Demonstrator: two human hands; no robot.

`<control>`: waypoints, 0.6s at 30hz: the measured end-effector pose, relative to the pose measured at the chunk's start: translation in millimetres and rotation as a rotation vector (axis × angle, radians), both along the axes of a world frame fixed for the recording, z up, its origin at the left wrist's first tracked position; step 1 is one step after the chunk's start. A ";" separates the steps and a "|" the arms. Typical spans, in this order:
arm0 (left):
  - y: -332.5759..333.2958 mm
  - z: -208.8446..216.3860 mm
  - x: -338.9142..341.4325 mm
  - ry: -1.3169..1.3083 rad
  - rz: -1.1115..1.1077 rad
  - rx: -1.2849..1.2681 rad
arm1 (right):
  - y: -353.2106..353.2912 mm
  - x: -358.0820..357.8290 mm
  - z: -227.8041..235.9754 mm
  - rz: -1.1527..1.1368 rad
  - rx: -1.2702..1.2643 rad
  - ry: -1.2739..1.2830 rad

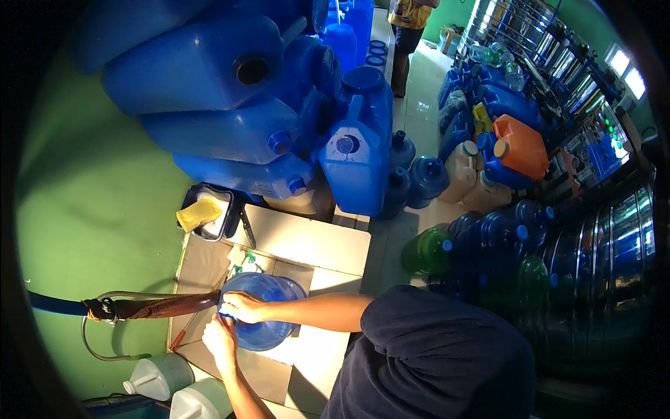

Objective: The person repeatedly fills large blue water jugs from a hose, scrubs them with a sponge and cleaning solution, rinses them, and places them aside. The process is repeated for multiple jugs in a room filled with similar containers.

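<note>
Navy shirt (433, 356) looms nearest; past it, a translucent blue water jug (262, 339) rests on tiled floor (269, 377), its body spreading rightward from the fingers. Right hand (243, 307) and left hand (220, 339) meet by its neck, fingers curled; any pinch is hidden.

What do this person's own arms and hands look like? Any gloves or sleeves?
The left hand and right hand are both bare, without gloves. The right arm wears a plain, loose, dark navy sleeve that leaves the forearm uncovered. The left forearm is bare too; its sleeve is out of view.
</note>
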State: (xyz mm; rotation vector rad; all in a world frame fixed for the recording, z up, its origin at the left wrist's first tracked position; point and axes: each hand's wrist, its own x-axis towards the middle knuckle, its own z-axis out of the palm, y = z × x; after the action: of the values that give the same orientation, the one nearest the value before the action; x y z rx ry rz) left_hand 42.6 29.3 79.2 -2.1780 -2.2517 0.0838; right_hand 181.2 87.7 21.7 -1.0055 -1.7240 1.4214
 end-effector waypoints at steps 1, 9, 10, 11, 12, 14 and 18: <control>-0.6 -0.5 -0.4 0.063 -0.011 -0.022 | 2.4 -0.5 -8.1 0.053 -0.167 0.057; 2.2 10.5 18.2 0.178 0.059 -0.006 | -9.1 22.0 -55.8 -0.194 0.401 -0.337; 2.9 10.1 21.7 0.248 0.068 -0.020 | -8.5 24.2 -59.8 -0.248 0.511 -0.263; 2.0 11.2 22.3 0.208 0.052 -0.013 | -7.9 24.8 -63.0 -0.223 0.520 -0.277; 2.1 10.6 22.7 0.169 0.069 0.022 | -7.6 23.5 -65.9 -0.277 0.553 -0.206; -0.2 13.8 18.3 0.056 0.068 0.051 | -7.0 19.6 -68.6 -0.389 0.699 -0.168; -1.2 28.2 6.6 -0.092 -0.029 0.071 | -6.5 20.2 -68.0 -0.337 0.592 -0.089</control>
State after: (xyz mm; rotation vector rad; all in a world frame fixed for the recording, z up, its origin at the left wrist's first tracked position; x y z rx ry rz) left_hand 49.2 28.1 107.4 -2.2213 -2.2309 -0.0973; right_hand 201.3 81.2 -46.2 -0.9666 -1.7782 0.6047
